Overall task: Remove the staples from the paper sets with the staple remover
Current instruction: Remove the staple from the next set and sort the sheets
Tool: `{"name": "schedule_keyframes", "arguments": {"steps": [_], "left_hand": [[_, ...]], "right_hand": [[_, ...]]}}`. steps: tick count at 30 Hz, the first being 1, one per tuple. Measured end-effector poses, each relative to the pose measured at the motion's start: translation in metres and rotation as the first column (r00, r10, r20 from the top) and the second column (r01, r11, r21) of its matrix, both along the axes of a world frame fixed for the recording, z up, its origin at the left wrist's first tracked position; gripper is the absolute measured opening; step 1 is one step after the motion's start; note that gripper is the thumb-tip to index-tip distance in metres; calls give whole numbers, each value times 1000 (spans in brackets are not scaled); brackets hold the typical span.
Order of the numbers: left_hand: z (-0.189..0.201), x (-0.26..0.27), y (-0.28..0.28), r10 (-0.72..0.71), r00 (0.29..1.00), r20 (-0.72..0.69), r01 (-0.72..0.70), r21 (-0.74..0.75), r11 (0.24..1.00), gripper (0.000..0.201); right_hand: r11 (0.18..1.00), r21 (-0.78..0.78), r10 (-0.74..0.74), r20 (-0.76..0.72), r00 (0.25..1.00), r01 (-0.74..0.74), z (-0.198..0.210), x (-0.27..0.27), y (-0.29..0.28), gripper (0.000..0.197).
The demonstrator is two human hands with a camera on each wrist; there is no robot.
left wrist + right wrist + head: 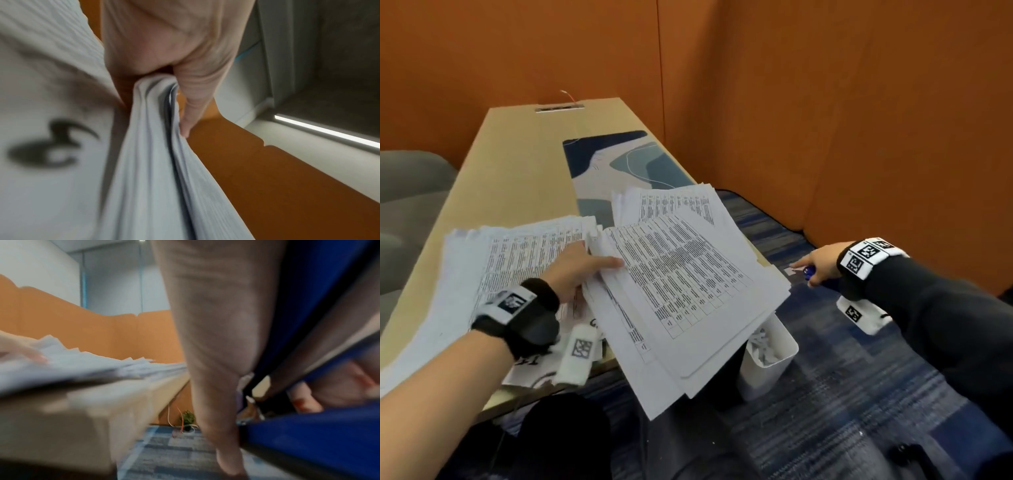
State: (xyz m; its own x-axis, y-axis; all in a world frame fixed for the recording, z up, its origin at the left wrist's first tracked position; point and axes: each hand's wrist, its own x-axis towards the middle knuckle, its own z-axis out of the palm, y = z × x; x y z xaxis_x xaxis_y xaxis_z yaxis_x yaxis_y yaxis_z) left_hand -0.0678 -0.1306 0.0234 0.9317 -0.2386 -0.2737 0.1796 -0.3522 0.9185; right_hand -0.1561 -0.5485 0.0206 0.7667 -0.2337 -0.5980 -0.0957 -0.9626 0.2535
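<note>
A thick set of printed papers juts over the table's right edge. My left hand grips its left edge, thumb on top; the left wrist view shows the sheets pinched between thumb and fingers. Another spread of printed sheets lies under that hand on the cardboard-coloured table. My right hand is out beyond the table's right edge, over the carpet, holding the blue staple remover. In the right wrist view the blue remover sits in my curled fingers.
A white bin with paper scraps stands on the floor under the overhanging papers. A patterned blue mat lies farther back on the table. Orange partition walls close the back and right. Blue carpet covers the floor.
</note>
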Motion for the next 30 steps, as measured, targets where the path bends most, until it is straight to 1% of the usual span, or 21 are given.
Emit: {"name": "schedule_keyframes", "arguments": {"steps": [2,4,6,7,9,10,12,14,16,19,21,22,23,24,25,26,27,28,29,30], "left_hand": [[-7,-7,-11,116,984,138,-111,-45,993,38],[4,-9,-16,182,957,227,-155,-132,979,41],[30,-5,-16,201,931,304,-137,-218,966,37],[47,-1,-14,214,916,340,-132,-250,959,33],[82,10,-7,243,883,401,-132,-285,950,30],[97,16,-4,241,866,439,-116,-293,949,34],[121,24,-3,207,817,539,-72,-261,963,45],[133,27,-9,200,753,627,-69,-228,971,49],[137,31,-15,213,723,658,-71,-236,969,56],[135,42,-17,180,713,678,-74,-183,980,64],[134,51,-15,151,710,688,-55,-159,986,72],[132,55,-14,142,704,695,-41,-160,986,73],[132,57,-13,134,700,701,-33,-155,987,71],[134,52,-13,136,699,702,-31,-160,987,67],[136,46,-14,140,700,700,-27,-170,985,61],[138,43,-14,143,703,697,-18,-183,983,54],[139,39,-16,145,707,693,-9,-195,981,47],[139,39,-17,149,715,683,2,-215,977,42],[141,38,-19,154,723,674,17,-240,971,39],[143,36,-22,156,731,664,38,-268,963,39]], "right_hand": [[999,36,15,62,998,-18,15,3,9,68],[995,92,9,170,985,-25,38,4,22,67],[979,197,-12,316,949,-54,64,3,38,57],[957,274,-18,391,920,-97,78,0,49,51],[881,412,-18,518,855,-232,101,-7,78,43],[845,436,16,559,829,-310,110,-11,97,41],[807,392,153,584,797,-442,114,-16,136,40],[788,273,334,565,755,-552,97,-16,173,42],[755,171,473,525,707,-633,71,-11,203,44],[736,66,565,488,665,-674,42,-4,230,40],[731,37,586,479,653,-682,32,-2,236,39],[732,47,576,490,655,-679,31,-1,235,39],[739,93,536,518,666,-667,34,1,231,41],[743,178,456,572,682,-645,41,3,224,42],[741,283,322,646,692,-609,53,5,215,43],[722,390,137,729,671,-571,65,10,203,42],[690,485,-82,790,607,-537,77,18,189,43],[650,571,-302,800,519,-502,88,29,172,48],[583,671,-499,741,450,-458,97,40,156,58],[467,786,-661,614,431,-404,103,51,141,70]]}}
